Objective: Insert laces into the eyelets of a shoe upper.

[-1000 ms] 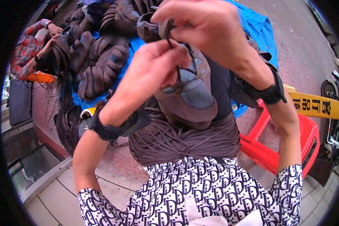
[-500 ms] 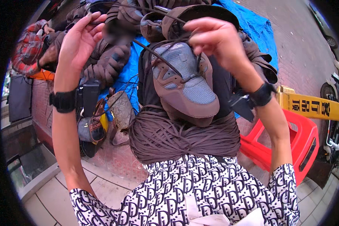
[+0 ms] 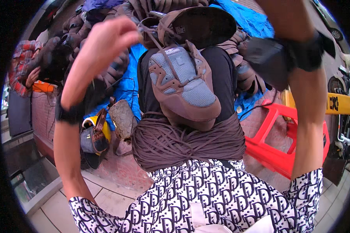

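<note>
A brown shoe upper point(image 3: 182, 91) with blue-grey mesh lies on my dark-covered lap, toe toward me. A dark shoelace point(image 3: 166, 58) is threaded through its eyelets on one side and rises loosely from it. My left hand point(image 3: 114, 40) is raised left of the shoe with fingers curled, close to the lace's upper bend. Motion smears its fingers, so any hold on the lace is unclear. My right hand is beyond the upper edge; only the forearm and its black wrist strap point(image 3: 309, 52) show. A thick bundle of brown laces point(image 3: 188, 143) drapes over my waist.
Behind the shoe stands another brown upper point(image 3: 198, 27) with its dark inside showing. Stacked uppers lie on a blue tarp point(image 3: 130, 91). A red plastic stool point(image 3: 260, 145) and a yellow board point(image 3: 338, 101) are right. Bags point(image 3: 122, 118) lie left, near a person in a plaid sleeve point(image 3: 19, 72).
My right hand has swung up and right, out of the picture. The left hand has shifted slightly right and turned, fingers curling. The shoe sits slightly farther left in the picture.
</note>
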The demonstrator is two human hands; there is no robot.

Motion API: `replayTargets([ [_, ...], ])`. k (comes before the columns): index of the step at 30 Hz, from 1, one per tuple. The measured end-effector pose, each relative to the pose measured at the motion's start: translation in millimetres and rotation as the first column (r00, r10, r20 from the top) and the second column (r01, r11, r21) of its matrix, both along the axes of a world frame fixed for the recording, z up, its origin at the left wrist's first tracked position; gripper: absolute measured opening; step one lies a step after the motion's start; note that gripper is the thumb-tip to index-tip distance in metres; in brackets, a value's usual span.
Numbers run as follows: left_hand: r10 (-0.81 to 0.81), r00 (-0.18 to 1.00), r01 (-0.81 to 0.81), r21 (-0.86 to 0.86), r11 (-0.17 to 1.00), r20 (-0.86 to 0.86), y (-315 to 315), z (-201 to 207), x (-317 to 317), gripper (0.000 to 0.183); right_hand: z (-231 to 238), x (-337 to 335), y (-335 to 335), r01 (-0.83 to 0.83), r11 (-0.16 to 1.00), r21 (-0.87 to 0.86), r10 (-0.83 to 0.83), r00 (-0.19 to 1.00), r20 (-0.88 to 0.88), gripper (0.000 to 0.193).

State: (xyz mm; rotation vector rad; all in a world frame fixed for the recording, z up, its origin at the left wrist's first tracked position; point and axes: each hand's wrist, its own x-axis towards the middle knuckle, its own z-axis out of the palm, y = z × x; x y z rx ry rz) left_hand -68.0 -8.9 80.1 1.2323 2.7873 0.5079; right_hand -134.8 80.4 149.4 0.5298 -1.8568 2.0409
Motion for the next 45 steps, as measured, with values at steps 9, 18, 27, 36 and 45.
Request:
replayTargets([
  [9, -0.232, 0.847, 0.257, -0.016, 0.966, -0.479, 21, -43, 69, 0.017, -24, 96, 56, -0.115, 0.589, 0.800, 0.525, 0.807, -0.271, 0.028],
  [18, -0.306, 0.931, 0.313, 0.007, 0.950, -0.198, 31, -56, 58, 0.012, -161, 180, 143, 0.231, 0.506, 0.831, 0.306, 0.853, -0.423, 0.010],
  [27, -0.230, 0.952, 0.242, 0.035, 0.970, -0.202, 31, -59, 57, 0.007, -155, 165, 136, 0.638, 0.402, 0.657, 0.288, 0.593, -0.752, 0.013],
  [36, -0.238, 0.819, 0.225, -0.089, 0.970, -0.523, 27, -48, 66, 0.012, -194, 181, 132, 0.614, 0.563, 0.553, -0.121, 0.723, -0.680, 0.017],
  [45, -0.170, 0.826, 0.166, -0.057, 0.984, -0.538, -1, -42, 103, 0.019, -148, 155, 133, 0.166, 0.770, 0.616, 0.014, 0.961, -0.275, 0.021],
])
